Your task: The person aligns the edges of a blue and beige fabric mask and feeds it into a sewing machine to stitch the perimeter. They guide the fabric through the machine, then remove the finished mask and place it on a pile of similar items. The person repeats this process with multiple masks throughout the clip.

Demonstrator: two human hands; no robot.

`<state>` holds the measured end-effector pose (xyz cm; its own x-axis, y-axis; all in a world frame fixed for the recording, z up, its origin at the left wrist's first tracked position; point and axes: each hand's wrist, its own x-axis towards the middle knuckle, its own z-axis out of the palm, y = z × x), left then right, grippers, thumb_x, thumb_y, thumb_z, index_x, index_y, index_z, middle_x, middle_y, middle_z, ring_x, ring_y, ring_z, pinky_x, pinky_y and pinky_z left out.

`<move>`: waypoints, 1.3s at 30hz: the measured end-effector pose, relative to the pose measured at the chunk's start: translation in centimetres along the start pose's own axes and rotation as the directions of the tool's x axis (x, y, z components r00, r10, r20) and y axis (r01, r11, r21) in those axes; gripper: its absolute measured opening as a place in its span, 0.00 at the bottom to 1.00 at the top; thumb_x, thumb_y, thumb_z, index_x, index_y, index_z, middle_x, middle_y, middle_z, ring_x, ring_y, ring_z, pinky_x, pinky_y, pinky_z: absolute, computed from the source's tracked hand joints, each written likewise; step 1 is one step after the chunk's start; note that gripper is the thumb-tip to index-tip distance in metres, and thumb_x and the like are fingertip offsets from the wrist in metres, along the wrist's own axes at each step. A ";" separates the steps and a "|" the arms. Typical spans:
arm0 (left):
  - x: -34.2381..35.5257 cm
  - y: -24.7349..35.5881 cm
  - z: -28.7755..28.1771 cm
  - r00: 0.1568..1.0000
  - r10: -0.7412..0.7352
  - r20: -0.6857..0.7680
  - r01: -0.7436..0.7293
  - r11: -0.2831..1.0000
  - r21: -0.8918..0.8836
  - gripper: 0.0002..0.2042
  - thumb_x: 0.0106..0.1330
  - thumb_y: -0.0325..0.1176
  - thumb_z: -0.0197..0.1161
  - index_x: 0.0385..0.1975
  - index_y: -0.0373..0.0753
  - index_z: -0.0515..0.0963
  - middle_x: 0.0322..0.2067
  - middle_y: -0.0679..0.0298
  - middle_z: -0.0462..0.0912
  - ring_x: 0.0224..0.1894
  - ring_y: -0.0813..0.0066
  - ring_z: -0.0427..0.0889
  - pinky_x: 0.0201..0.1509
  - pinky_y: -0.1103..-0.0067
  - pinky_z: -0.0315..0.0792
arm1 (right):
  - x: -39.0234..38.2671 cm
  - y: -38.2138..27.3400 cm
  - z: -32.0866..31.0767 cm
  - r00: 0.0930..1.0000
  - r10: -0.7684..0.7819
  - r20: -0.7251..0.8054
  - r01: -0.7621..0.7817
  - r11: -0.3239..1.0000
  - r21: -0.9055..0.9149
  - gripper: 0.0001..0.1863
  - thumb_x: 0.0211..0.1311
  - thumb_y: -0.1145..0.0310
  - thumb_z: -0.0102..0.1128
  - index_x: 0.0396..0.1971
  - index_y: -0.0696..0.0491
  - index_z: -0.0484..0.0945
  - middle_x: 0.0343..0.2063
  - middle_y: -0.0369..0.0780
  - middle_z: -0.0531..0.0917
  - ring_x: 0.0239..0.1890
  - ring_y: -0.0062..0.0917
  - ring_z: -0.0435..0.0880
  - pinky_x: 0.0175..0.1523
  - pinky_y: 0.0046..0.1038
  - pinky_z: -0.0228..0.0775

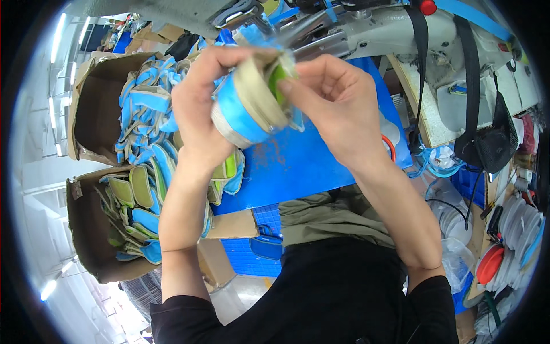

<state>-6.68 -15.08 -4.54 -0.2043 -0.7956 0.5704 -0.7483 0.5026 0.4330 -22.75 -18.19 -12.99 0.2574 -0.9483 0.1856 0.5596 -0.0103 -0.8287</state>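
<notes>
Up before the sewing machine [395, 37], a curled fabric band [243, 106] in blue and beige, with a bright green inner face, is held between my two hands. My left hand [200, 106] wraps round its left side, the thumb and fingers closed on it. At the band's right edge, my right hand [338, 100] pinches the green and beige rim between thumb and forefinger. Motion blurs the band's upper part, so its fine details are unclear. The blue table top [321, 160] lies below, with green and blue sewn pieces [232, 172] at its left edge.
A cardboard box [94, 109] at the left holds blue and beige strips [146, 109]. Another box [86, 229], nearer me, holds green and blue pieces [140, 186]. Black straps [471, 86] hang at the right. White rolls [518, 223] and a red roll [490, 264] stand at the far right.
</notes>
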 end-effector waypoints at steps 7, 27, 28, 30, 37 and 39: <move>0.8 0.0 0.1 0.917 0.387 0.098 -0.391 0.821 0.417 0.14 0.49 0.34 0.72 0.37 0.43 0.85 0.40 0.69 0.91 0.40 0.73 0.88 0.43 0.76 0.71 | -0.4 -0.9 0.2 0.996 0.068 -0.050 -0.071 0.996 -0.060 0.06 0.61 0.79 0.70 0.37 0.61 0.85 0.31 0.39 0.89 0.34 0.16 0.85 0.41 0.21 0.76; -1.3 1.7 1.3 0.671 -0.653 0.352 0.601 0.200 -0.774 0.13 0.74 0.38 0.66 0.50 0.35 0.82 0.44 0.62 0.88 0.44 0.80 0.85 0.48 0.79 0.80 | 0.0 -0.6 1.2 0.964 -0.248 -0.099 0.191 0.900 -0.392 0.10 0.56 0.76 0.73 0.39 0.58 0.84 0.33 0.39 0.88 0.37 0.22 0.87 0.42 0.27 0.78; -1.1 1.4 1.8 0.672 -0.674 0.307 0.603 0.258 -0.755 0.13 0.74 0.37 0.67 0.49 0.35 0.84 0.42 0.63 0.89 0.41 0.79 0.87 0.47 0.78 0.81 | -0.1 -0.4 1.0 0.951 -0.297 -0.084 0.231 0.866 -0.443 0.10 0.56 0.76 0.73 0.38 0.57 0.84 0.33 0.39 0.88 0.37 0.24 0.87 0.42 0.28 0.78; -0.9 0.9 1.6 0.673 -0.662 0.330 0.604 0.234 -0.762 0.12 0.74 0.35 0.67 0.50 0.35 0.83 0.43 0.62 0.89 0.42 0.79 0.87 0.47 0.77 0.81 | -0.3 0.0 0.6 0.927 -0.372 -0.049 0.298 0.809 -0.507 0.10 0.56 0.76 0.73 0.37 0.56 0.83 0.33 0.40 0.86 0.36 0.28 0.87 0.42 0.29 0.78; -1.2 0.5 1.6 0.640 -0.696 0.324 0.623 0.225 -0.749 0.11 0.71 0.31 0.70 0.48 0.36 0.84 0.43 0.63 0.89 0.42 0.79 0.87 0.48 0.77 0.81 | -0.5 1.0 0.1 0.885 -0.465 -0.013 0.393 0.763 -0.513 0.10 0.55 0.76 0.73 0.37 0.54 0.82 0.32 0.40 0.85 0.34 0.31 0.87 0.40 0.31 0.78; -1.4 0.5 1.9 0.680 -0.680 0.275 0.611 0.319 -0.725 0.11 0.68 0.30 0.72 0.48 0.35 0.84 0.42 0.64 0.89 0.41 0.79 0.87 0.48 0.78 0.81 | -0.5 1.1 0.1 0.893 -0.450 -0.011 0.380 0.767 -0.516 0.10 0.56 0.76 0.73 0.37 0.54 0.82 0.31 0.40 0.85 0.33 0.31 0.87 0.39 0.30 0.78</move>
<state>-7.99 -14.36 -6.42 0.1962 -0.9756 -0.0982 0.0941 -0.0810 0.9923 -22.21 -17.75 -13.94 -0.0309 -0.8457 0.5328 0.1206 -0.5323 -0.8379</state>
